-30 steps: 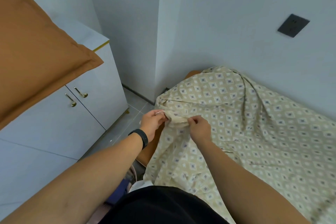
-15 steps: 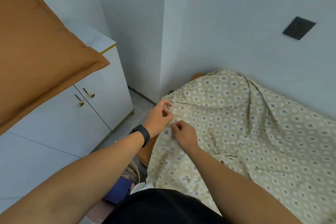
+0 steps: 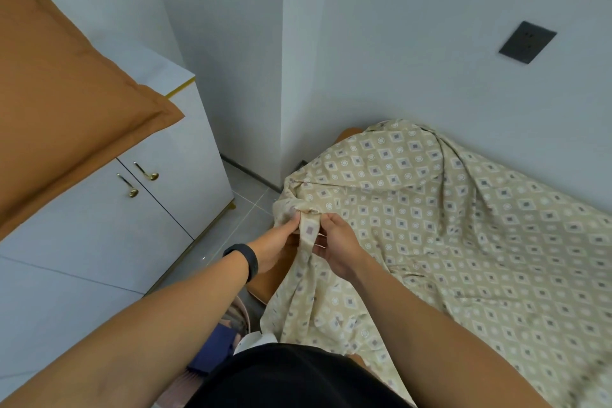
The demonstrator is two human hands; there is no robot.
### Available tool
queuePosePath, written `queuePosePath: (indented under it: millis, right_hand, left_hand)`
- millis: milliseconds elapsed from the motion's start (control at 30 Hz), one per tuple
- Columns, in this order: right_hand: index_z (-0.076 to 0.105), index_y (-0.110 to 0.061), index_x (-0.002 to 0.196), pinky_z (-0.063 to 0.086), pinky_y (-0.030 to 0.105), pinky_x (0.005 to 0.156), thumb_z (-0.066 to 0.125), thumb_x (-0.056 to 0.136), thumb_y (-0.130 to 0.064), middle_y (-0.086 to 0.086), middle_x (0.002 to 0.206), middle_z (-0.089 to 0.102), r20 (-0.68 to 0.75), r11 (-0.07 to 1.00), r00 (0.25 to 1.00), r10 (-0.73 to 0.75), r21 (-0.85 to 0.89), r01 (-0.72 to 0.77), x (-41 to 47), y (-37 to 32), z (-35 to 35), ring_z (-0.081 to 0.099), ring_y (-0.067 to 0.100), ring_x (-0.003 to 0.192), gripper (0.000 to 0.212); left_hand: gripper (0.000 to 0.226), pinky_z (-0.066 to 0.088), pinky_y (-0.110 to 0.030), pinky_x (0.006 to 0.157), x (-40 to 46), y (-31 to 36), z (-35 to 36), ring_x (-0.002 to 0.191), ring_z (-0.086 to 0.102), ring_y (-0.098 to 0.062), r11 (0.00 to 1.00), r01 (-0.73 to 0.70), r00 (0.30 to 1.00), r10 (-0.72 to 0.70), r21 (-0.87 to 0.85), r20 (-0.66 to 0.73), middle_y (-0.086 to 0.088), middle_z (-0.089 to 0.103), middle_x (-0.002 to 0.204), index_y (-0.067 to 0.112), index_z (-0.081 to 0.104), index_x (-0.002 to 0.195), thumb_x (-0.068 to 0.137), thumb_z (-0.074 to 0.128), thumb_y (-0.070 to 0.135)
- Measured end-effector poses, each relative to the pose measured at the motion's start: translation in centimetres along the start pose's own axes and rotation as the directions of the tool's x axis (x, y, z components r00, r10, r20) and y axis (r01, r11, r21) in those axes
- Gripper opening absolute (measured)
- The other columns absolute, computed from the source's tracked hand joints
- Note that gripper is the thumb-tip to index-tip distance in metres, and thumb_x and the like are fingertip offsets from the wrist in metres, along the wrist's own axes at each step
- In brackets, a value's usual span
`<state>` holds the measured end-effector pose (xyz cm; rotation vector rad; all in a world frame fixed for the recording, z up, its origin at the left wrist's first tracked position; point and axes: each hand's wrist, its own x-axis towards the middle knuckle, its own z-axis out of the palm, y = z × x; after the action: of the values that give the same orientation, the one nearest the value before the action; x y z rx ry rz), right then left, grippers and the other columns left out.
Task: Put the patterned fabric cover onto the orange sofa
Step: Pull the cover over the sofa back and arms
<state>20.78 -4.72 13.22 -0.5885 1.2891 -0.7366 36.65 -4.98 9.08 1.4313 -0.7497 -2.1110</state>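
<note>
The beige patterned fabric cover [image 3: 447,225] with grey diamonds lies draped over the orange sofa, filling the right half of the view. Only slivers of the orange sofa [image 3: 266,283] show, below my hands and at the far corner by the wall. My left hand [image 3: 276,243], with a black wristband, pinches a gathered fold of the cover at the sofa's left end. My right hand [image 3: 334,247] grips the same bunched fold from the other side. The fold hangs down between both hands.
A white cabinet [image 3: 109,228] with gold handles stands at the left, an orange cushion [image 3: 63,103] lying on top. A grey tiled floor strip [image 3: 231,225] runs between cabinet and sofa. A dark wall socket [image 3: 527,42] sits above the sofa. A basket of clothes [image 3: 218,338] is by my legs.
Both hands have dropped slightly toward me and closed together on one bunched fold at the cover's left edge, which now hangs gathered between them.
</note>
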Motion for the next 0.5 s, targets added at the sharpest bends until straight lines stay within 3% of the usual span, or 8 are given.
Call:
queuePosePath:
  millis: [67,133,200,267,367,433,500]
  right_hand:
    - [0.059,-0.013,0.112,0.052,0.03,0.065,0.04,0.108,-0.028,0.008,0.098,0.07,-0.031,0.998,1.0,-0.003,-0.063,0.001,0.1,-0.3,0.0,0.064,0.021,0.083,0.024]
    - [0.059,-0.016,0.11,0.048,0.028,0.062,0.041,0.107,-0.032,0.006,0.094,0.068,-0.083,0.984,0.996,-0.03,-0.178,0.015,0.5,-0.4,-0.3,0.06,0.02,0.08,0.025]
    - [0.06,-0.017,0.11,0.047,0.027,0.058,0.041,0.107,-0.033,0.006,0.094,0.068,-0.116,0.966,0.992,-0.059,-0.257,0.028,0.8,-0.5,-0.5,0.06,0.02,0.079,0.025]
    - [0.061,-0.017,0.109,0.047,0.026,0.054,0.043,0.106,-0.033,0.006,0.093,0.069,-0.144,0.956,0.986,-0.084,-0.292,0.039,1.1,-0.4,-0.7,0.06,0.019,0.075,0.024]
    - [0.063,-0.018,0.101,0.05,0.031,0.061,0.047,0.103,-0.031,0.005,0.091,0.069,-0.23,0.927,0.958,-0.171,-0.368,0.077,1.5,-0.1,-1.0,0.06,0.019,0.075,0.021]
    - [0.063,-0.016,0.098,0.052,0.032,0.07,0.049,0.103,-0.029,0.003,0.09,0.069,-0.277,0.85,0.915,-0.295,-0.513,0.119,1.4,-0.2,-1.3,0.064,0.021,0.081,0.019]
    - [0.06,-0.014,0.097,0.046,0.02,0.062,0.048,0.104,-0.026,-0.003,0.082,0.065,-0.294,0.76,0.866,-0.404,-0.634,0.139,0.8,-0.5,-1.3,0.064,0.009,0.073,0.018]
  left_hand:
    - [0.068,0.042,-0.04,0.111,0.1,0.3,0.2,0.125,0.06,-0.018,0.996,-0.019,0.999,0.022,-0.085,0.034,0.001,0.067,0.132,0.029,0.056,0.139,0.089,0.05,0.074]
    - [0.064,0.044,-0.043,0.111,0.4,0.6,0.5,0.126,0.06,-0.019,0.99,-0.071,0.998,0.071,-0.118,-0.004,0.004,0.066,0.134,0.031,0.044,0.148,0.093,0.062,0.058]
    - [0.06,0.048,-0.046,0.107,0.6,0.9,0.7,0.12,0.064,-0.022,0.981,-0.152,0.986,0.141,-0.12,-0.094,0.003,0.068,0.131,0.03,0.042,0.149,0.095,0.069,0.029]
    - [0.058,0.054,-0.045,0.1,0.6,0.9,0.8,0.109,0.07,-0.024,0.976,-0.189,0.967,0.165,-0.112,-0.194,-0.005,0.072,0.122,0.023,0.047,0.146,0.093,0.069,0.013]
    - [0.047,0.059,-0.036,0.083,0.3,0.6,0.8,0.086,0.07,-0.019,0.969,-0.213,0.95,0.175,-0.124,-0.259,-0.01,0.073,0.105,0.018,0.054,0.135,0.092,0.071,0.01]
    - [0.04,0.058,-0.032,0.077,0.3,0.5,0.6,0.077,0.067,-0.016,0.966,-0.236,0.937,0.196,-0.11,-0.288,-0.009,0.069,0.094,0.015,0.057,0.13,0.093,0.071,0.01]
    - [0.033,0.057,-0.03,0.073,-0.1,0.9,0.7,0.072,0.065,-0.015,0.958,-0.281,0.919,0.252,-0.056,-0.302,-0.007,0.065,0.084,0.012,0.06,0.124,0.093,0.07,0.009]
